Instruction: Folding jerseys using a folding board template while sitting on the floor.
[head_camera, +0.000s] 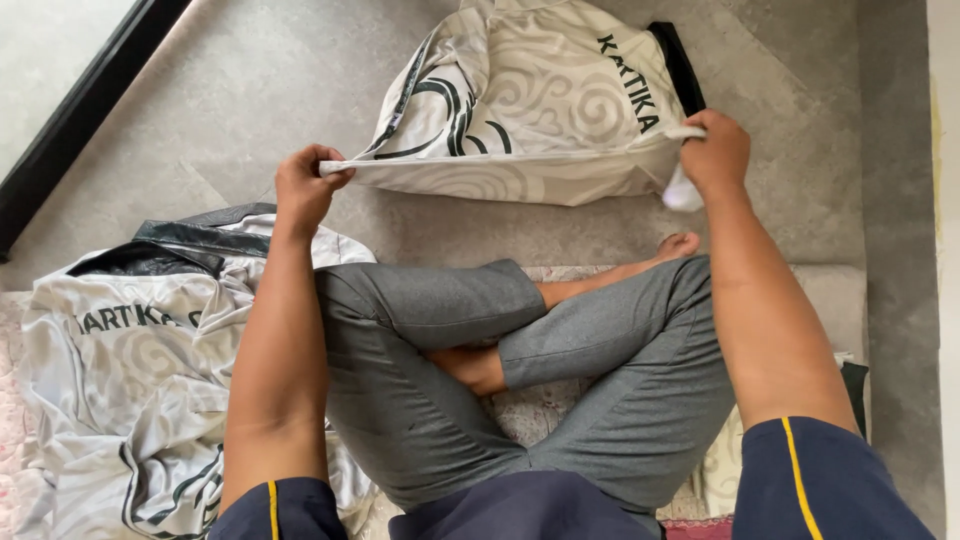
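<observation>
White patterned jersey (530, 120) is stretched taut on the far floor (260, 90), left hand (305, 185) and right hand (715, 150) each closed tight, pinching its near edge.

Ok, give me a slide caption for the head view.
Seated cross-legged, left hand and right hand stretch a patterned white shirt above the floor.
</observation>
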